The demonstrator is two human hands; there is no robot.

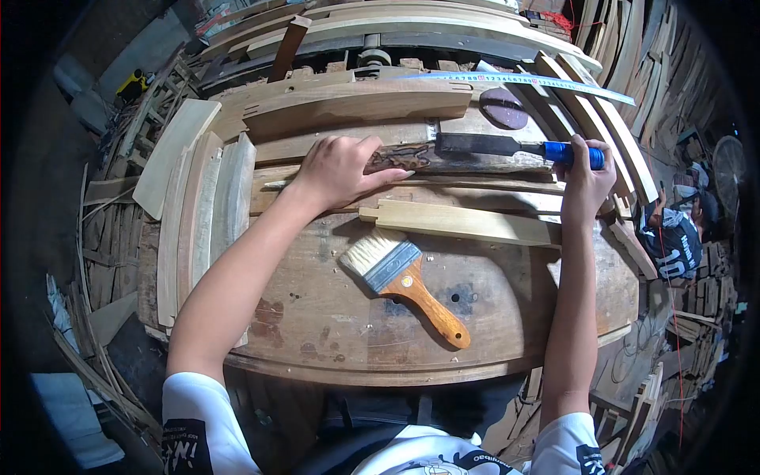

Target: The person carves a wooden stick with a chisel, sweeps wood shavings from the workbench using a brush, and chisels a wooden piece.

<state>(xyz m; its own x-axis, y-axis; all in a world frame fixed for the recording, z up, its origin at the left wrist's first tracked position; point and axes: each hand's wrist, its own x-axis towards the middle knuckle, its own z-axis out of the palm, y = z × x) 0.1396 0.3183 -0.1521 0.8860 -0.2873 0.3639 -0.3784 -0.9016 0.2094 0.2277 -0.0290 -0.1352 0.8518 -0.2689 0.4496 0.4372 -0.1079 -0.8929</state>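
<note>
My left hand (336,170) is closed around a rough, dark-mottled piece of wood (402,157), with the thumb stretched along its near side. My right hand (587,178) grips the blue handle (559,152) of a chisel (479,143). Its broad dark blade points left, with the tip close to the mottled wood; whether they touch I cannot tell. Just below lies a pale wooden rail (467,224) with a stepped end. A wide brush (384,265) with pale bristles and a wooden handle rests on the workbench (317,317) between my forearms.
Behind the hands lies a thick board (360,109) with slotted ends. A steel ruler (546,81) and a round purplish disc (503,108) sit at the back right. Boards (229,194) line the bench's left side. Another person (677,237) is low at the far right among stacked timber.
</note>
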